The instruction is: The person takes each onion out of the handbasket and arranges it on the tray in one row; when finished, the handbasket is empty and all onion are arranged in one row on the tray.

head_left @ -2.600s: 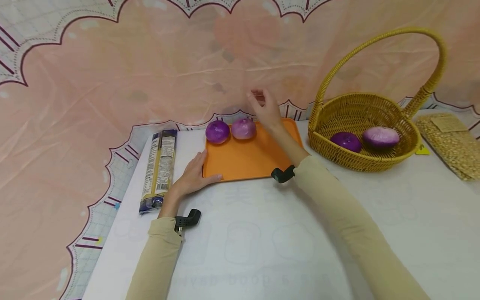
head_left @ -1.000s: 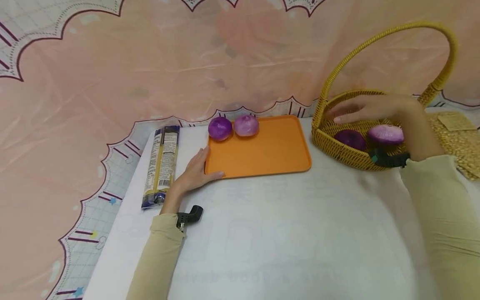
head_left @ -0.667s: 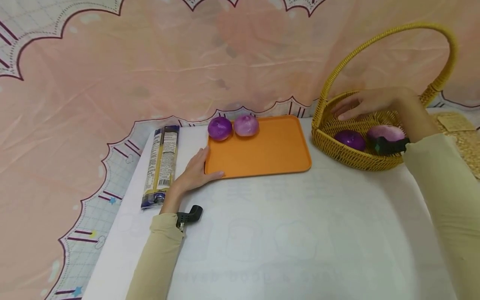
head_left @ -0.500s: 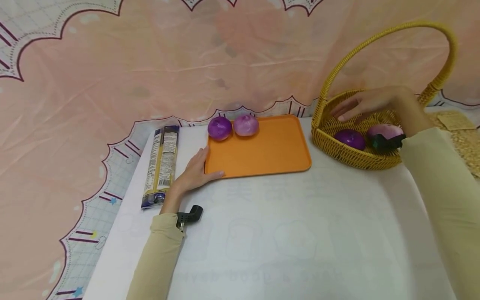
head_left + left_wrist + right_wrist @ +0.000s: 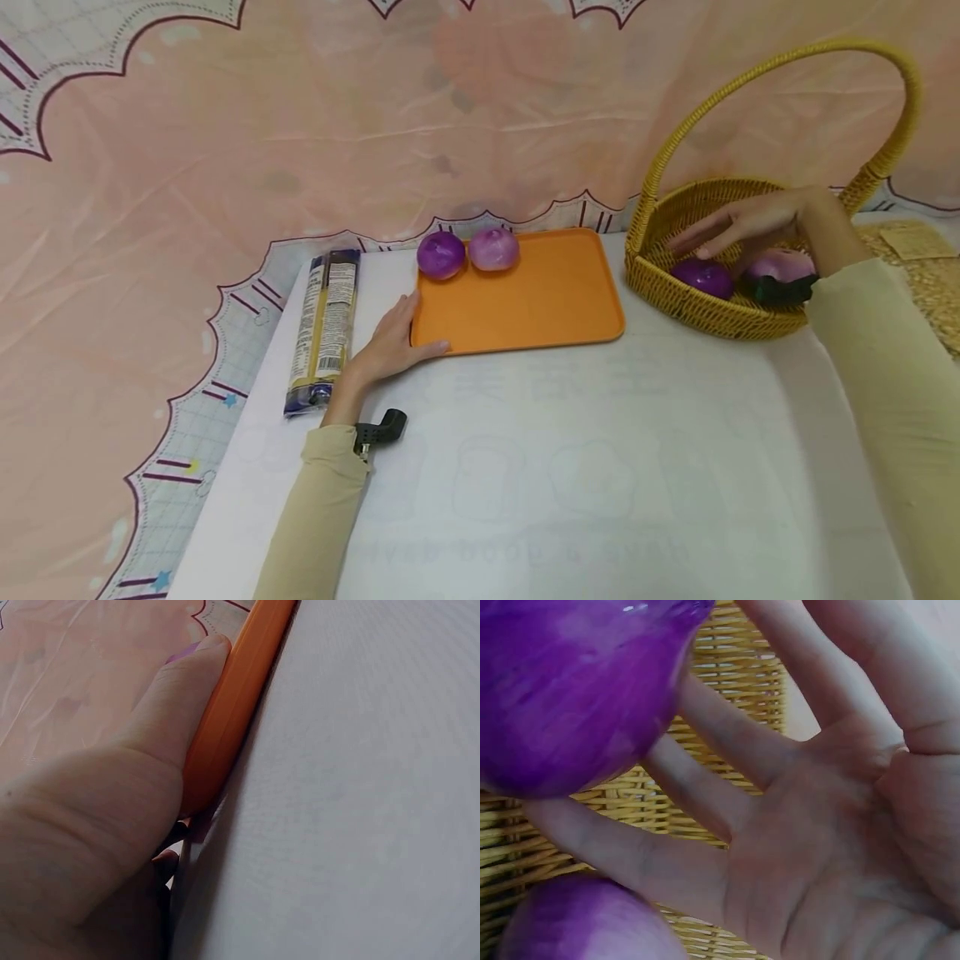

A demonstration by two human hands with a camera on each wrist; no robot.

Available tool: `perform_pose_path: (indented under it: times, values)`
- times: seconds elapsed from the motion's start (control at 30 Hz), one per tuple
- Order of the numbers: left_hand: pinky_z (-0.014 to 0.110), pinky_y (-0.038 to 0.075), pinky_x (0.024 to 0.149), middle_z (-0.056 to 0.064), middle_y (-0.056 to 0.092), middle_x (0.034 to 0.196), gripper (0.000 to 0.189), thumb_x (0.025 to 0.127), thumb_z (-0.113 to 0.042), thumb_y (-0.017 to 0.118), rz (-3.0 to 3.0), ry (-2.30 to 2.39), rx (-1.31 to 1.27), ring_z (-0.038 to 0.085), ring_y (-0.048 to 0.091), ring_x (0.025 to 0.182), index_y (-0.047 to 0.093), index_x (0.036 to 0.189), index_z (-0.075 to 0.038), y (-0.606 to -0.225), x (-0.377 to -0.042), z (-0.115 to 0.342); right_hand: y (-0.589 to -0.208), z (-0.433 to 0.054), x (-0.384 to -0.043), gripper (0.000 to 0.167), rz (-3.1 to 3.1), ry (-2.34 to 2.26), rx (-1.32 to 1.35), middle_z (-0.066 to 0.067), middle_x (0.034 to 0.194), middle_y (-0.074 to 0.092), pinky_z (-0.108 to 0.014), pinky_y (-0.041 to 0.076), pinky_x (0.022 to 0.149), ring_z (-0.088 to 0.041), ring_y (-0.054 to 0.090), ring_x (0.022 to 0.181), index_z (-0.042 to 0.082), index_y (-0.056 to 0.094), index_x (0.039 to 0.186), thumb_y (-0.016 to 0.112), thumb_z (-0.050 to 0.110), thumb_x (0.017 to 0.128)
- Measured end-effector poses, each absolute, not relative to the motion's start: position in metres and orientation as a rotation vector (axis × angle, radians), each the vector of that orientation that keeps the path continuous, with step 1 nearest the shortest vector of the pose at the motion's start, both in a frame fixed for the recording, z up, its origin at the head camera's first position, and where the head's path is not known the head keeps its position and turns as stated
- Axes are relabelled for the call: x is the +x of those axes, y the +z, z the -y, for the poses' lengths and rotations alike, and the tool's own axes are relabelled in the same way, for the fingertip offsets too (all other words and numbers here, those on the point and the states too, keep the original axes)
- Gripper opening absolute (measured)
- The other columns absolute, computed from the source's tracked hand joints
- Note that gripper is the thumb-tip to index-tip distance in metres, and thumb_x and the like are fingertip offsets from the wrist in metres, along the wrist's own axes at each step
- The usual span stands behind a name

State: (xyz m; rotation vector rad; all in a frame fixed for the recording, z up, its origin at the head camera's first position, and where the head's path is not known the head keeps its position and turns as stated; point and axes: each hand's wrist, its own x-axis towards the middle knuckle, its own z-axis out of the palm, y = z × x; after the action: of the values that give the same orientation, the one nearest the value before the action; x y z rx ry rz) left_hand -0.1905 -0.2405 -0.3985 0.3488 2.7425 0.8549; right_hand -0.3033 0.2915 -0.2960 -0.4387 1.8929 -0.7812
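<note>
My left hand [image 5: 386, 346] rests at the near left corner of an orange tray [image 5: 540, 292], thumb along its front rim and fingers by its left side. In the left wrist view the thumb [image 5: 176, 705] lies against the tray edge [image 5: 236, 697]. Two purple onions, one dark [image 5: 441, 255] and one paler [image 5: 493, 249], sit in the tray's far left corner. Over the wicker basket [image 5: 675, 304] reaches my right hand [image 5: 761, 221], fingers spread around a dark purple onion [image 5: 577, 697]. Some fingertips are hidden behind it; contact is unclear. A paler onion [image 5: 592, 922] lies beside it.
A long blue-and-gold packet [image 5: 322, 333] lies left of the tray, close to my left wrist. The basket's tall handle [image 5: 780, 54] arches above my right hand. A woven straw item [image 5: 918, 267] lies right of the basket. A pink patterned cloth [image 5: 337, 125] hangs behind the table.
My right hand went from above the tray to the basket, and has since lowered towards the dark onion with fingers spread. The left hand stays at the tray corner.
</note>
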Motion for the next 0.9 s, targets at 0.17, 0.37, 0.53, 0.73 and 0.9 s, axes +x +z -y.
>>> perform_pose_path:
  times: [0.17, 0.37, 0.53, 0.73, 0.9]
  values:
    - [0.053, 0.005, 0.124, 0.015, 0.003, 0.165, 0.106, 0.086, -0.052, 0.067, -2.741, 0.85, 0.352, 0.034, 0.001, 0.153, 0.001, 0.157, -0.009, -0.399, -0.191, 0.241, -0.299, -0.291, -0.303, 0.052, -1.792, -0.868, -0.378, 0.0, 0.152, 0.037, -0.049, 0.047, 0.105, -0.008, 0.046, 0.127, 0.013, 0.032, 0.152, 0.046, 0.021, 0.103]
    - [0.053, 0.006, 0.124, 0.016, 0.004, 0.164, 0.106, 0.086, -0.051, 0.068, -2.748, 0.849, 0.361, 0.035, 0.001, 0.152, 0.001, 0.157, -0.007, -0.401, -0.192, 0.241, -0.3, -0.283, -0.303, 0.053, -1.827, -0.82, -0.355, -0.013, 0.16, 0.015, -0.046, 0.048, 0.105, -0.01, 0.036, 0.133, 0.017, 0.035, 0.151, 0.05, 0.025, 0.102]
    - [0.052, 0.006, 0.124, 0.019, 0.004, 0.164, 0.105, 0.086, -0.047, 0.068, -2.763, 0.834, 0.393, 0.036, 0.002, 0.152, 0.002, 0.156, -0.004, -0.402, -0.192, 0.241, -0.303, -0.274, -0.309, 0.058, -1.849, -0.758, -0.392, -0.019, 0.159, 0.014, -0.044, 0.049, 0.104, -0.02, 0.039, 0.132, 0.016, 0.029, 0.153, 0.051, 0.028, 0.101]
    - [0.052, 0.006, 0.124, 0.019, 0.004, 0.164, 0.105, 0.086, -0.047, 0.068, -2.764, 0.839, 0.401, 0.036, 0.001, 0.152, 0.002, 0.156, -0.004, -0.399, -0.192, 0.24, -0.308, -0.271, -0.314, 0.066, -1.892, -0.762, -0.381, -0.021, 0.157, 0.015, -0.041, 0.051, 0.102, -0.021, 0.047, 0.125, 0.011, 0.019, 0.155, 0.049, 0.031, 0.101]
    - [0.053, 0.005, 0.124, 0.018, 0.004, 0.164, 0.107, 0.086, -0.05, 0.068, -2.757, 0.838, 0.387, 0.036, 0.001, 0.152, 0.002, 0.156, -0.005, -0.399, -0.191, 0.241, -0.32, -0.275, -0.315, 0.065, -1.969, -0.871, -0.362, -0.02, 0.156, 0.019, -0.037, 0.048, 0.104, -0.026, 0.042, 0.131, 0.009, 0.015, 0.156, 0.044, 0.035, 0.103]
